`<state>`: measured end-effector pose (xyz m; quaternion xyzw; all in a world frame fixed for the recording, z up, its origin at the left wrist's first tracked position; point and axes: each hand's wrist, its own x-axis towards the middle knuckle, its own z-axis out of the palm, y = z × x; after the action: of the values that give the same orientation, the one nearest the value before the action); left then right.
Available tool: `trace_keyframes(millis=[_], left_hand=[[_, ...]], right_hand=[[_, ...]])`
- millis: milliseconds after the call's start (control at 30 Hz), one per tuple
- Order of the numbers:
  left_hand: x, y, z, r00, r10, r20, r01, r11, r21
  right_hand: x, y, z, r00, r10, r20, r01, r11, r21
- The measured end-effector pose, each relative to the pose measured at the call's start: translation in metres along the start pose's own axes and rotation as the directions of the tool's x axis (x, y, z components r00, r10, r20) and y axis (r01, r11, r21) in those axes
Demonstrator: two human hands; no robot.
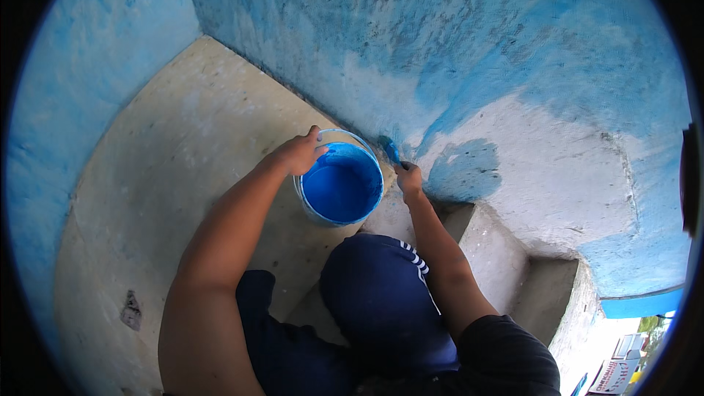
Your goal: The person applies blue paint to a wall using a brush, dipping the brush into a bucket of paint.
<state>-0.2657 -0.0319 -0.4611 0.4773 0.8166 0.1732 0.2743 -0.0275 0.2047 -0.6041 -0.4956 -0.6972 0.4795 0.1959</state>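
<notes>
My left hand (301,155) grips the rim and wire handle of a paint bucket (347,157) at its left side. Blue paint lies inside the bucket, and its inner wall is smeared with the same colour. In my right hand (409,178) is a paintbrush (391,151), held by its handle. Its blue-coated head is against the foot of the wall (469,51), just right of the bucket. Close to that hand, a darker wet-looking blue patch (466,170) shows on a bare pale area (557,169) of the wall.
A second blue wall (95,37) meets the first at the far left corner. Beneath the bucket is a pale concrete surface (161,169) with a dark chipped spot (130,312). Concrete steps (499,246) descend at the right, beside my right forearm. Bright outdoor ground lies at lower right.
</notes>
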Motion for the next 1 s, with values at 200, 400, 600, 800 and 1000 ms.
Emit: trace_keyframes(millis=[200,400,600,800,1000], left_hand=[[0.000,0.008,0.002,1.000,-0.010,-0.018,0.010,1.000,-0.004],[-0.004,-0.003,0.001,0.999,-0.037,0.026,0.037,0.999,-0.017],[0.003,0.002,0.005,1.000,-0.006,-0.022,0.006,1.000,-0.014],[0.005,0.004,0.002,1.000,0.007,0.006,-0.007,0.999,-0.032],[-0.006,0.006,0.001,0.998,-0.060,-0.003,0.060,0.998,-0.011]], right_hand=[[-0.027,0.077,-0.057,0.956,0.170,-0.239,-0.202,0.973,-0.114],[-0.057,0.064,-0.053,0.965,0.200,-0.172,-0.221,0.969,-0.113],[-0.010,0.025,-0.019,0.988,0.143,-0.055,-0.144,0.990,-0.009],[-0.011,0.089,-0.028,0.955,0.199,-0.220,-0.196,0.980,0.039],[-0.060,0.117,-0.088,0.619,0.767,-0.169,-0.568,0.586,0.578]])
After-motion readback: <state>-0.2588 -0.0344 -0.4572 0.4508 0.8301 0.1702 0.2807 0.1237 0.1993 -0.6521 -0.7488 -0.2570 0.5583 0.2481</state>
